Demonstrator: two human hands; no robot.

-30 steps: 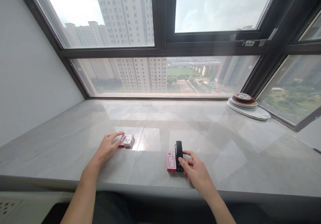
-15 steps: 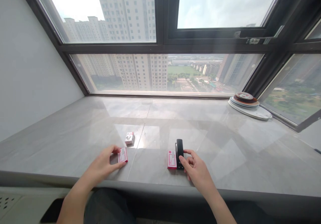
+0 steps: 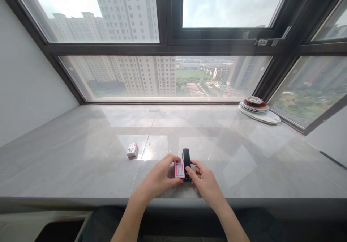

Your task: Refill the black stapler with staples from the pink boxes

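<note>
A black stapler (image 3: 186,158) lies on the grey marble sill (image 3: 81,162), pointing away from me. My right hand (image 3: 205,182) grips its near end with thumb and fingers. My left hand (image 3: 158,178) pinches a small pink-and-white box (image 3: 179,169) and presses it against the stapler's left side. Whether a second box lies under or behind this one is hidden by my fingers. Another small white-and-red box (image 3: 132,150) sits alone on the sill, well to the left of both hands.
A stack of plates (image 3: 257,109) rests at the far right of the sill, by the window corner. Dark window frames run along the back. The sill's front edge lies just under my wrists.
My left hand picked one pink-and-white box up from the pair at the left and carried it right to the stapler. My right hand stayed on the stapler.
</note>
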